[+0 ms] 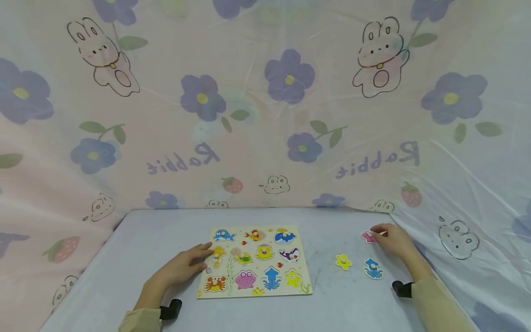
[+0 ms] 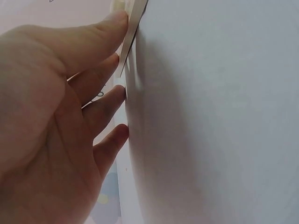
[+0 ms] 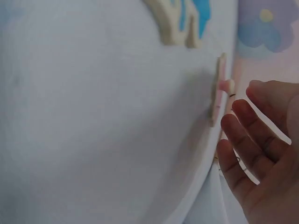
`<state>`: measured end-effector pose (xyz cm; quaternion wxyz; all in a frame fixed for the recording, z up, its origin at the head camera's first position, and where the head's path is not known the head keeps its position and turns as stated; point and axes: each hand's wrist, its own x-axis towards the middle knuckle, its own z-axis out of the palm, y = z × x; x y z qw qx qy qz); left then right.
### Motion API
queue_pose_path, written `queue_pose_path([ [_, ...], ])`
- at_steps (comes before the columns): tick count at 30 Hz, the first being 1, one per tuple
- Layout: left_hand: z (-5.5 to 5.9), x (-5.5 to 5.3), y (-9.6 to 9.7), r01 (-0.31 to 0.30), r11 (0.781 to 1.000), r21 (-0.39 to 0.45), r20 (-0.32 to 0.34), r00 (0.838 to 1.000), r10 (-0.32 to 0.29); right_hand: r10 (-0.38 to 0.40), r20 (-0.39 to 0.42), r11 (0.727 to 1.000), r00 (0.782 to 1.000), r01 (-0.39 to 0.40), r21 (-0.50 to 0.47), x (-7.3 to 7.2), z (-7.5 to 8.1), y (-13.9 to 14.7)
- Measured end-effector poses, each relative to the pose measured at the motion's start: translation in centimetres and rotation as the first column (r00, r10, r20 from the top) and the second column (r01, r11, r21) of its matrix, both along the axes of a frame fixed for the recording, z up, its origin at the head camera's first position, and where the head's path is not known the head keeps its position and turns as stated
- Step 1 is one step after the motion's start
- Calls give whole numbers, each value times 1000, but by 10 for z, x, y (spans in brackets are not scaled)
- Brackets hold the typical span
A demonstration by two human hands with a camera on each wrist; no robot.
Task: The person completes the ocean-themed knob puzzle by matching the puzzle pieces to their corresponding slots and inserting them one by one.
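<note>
A wooden sea-animal puzzle board (image 1: 238, 293) lies flat on the table. My left hand (image 1: 180, 265) rests at the board's left edge, its thumb (image 2: 105, 35) against the edge in the left wrist view and its fingers spread loosely. At the right, my right hand (image 1: 394, 240) reaches to a pink shell piece (image 1: 367, 238). The right wrist view shows the loosely bent fingers (image 3: 238, 133) beside the shell's round knob (image 3: 227, 86), with a small gap. Nearer me lie a yellow starfish piece (image 1: 343, 262) and a blue squid piece (image 1: 373, 269), both knobbed.
Several knobbed pieces sit in the board, among them a crab (image 1: 215, 283) and a turtle (image 1: 242, 256). The white table (image 1: 265, 318) ends at a hanging curtain (image 1: 249, 115) printed with flowers and rabbits. Dark wrist mounts (image 1: 171, 310) show on both arms.
</note>
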<state>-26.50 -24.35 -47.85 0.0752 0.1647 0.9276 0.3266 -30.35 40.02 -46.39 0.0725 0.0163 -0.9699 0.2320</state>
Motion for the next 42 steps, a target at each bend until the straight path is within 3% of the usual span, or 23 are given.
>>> queue_pose_path([
  [3, -1, 0, 1, 0, 1000, -8, 1, 1000, 0, 15, 17, 1000, 1000, -15, 23, -4, -6, 0],
  [13, 2, 0, 5, -11, 1000, -2, -21, 1000, 11, 72, -89, 995, 993, -65, 76, -11, -22, 1],
  [24, 6, 4, 15, -82, 992, -98, -44, 996, 78, 54, -21, 997, 998, -53, 49, -21, -27, 6],
  [30, 11, 3, 16, -53, 990, -133, -50, 998, 47, 47, -18, 998, 999, -46, 31, -20, -23, 6],
  [42, 7, -3, 8, -10, 987, -159, -94, 996, -5, 121, -140, 992, 983, -123, -6, -2, 1, -32],
])
